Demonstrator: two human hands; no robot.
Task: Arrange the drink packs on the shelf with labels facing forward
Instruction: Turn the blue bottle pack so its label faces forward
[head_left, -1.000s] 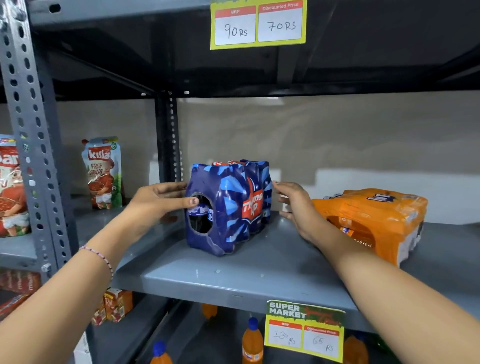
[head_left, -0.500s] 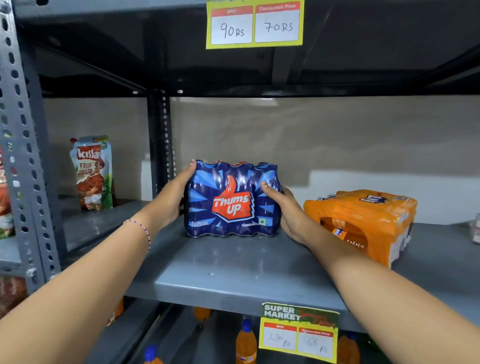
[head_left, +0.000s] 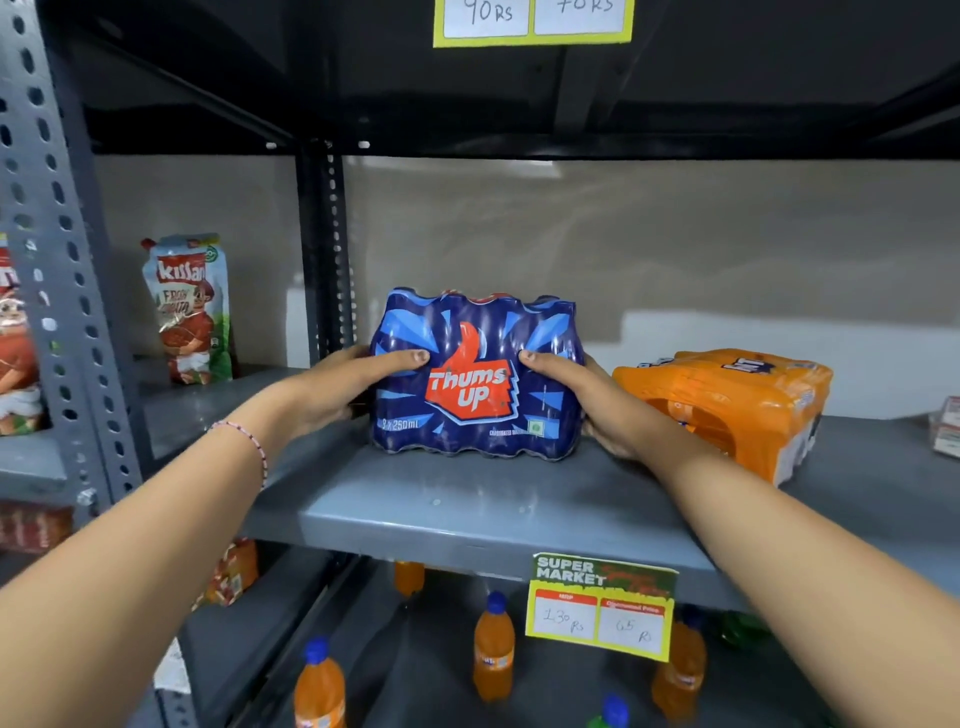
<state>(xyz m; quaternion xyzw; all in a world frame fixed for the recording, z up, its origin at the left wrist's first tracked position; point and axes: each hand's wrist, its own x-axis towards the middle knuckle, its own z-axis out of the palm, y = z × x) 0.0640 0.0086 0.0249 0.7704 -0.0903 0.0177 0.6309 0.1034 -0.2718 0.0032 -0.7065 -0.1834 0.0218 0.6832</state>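
Note:
A blue Thums Up drink pack (head_left: 475, 379) stands upright on the grey shelf (head_left: 467, 512), its red logo facing me. My left hand (head_left: 337, 387) grips its left side, thumb across the front. On the pack's right side my right hand (head_left: 587, 397) holds on, thumb also on the front. An orange drink pack (head_left: 737, 405) lies on its side just to the right, its open end toward me, touching my right wrist.
A dark upright post (head_left: 324, 249) stands behind the blue pack's left. Ketchup pouches (head_left: 189, 309) sit on the neighbouring left shelf. A price tag (head_left: 600, 605) hangs from the shelf edge. Orange bottles (head_left: 493, 649) stand on the lower shelf. A small box (head_left: 948, 428) sits far right.
The blue pack has been turned from end-on to label-forward and shifted slightly. Both hands moved from its ends to clasp its left and right sides.

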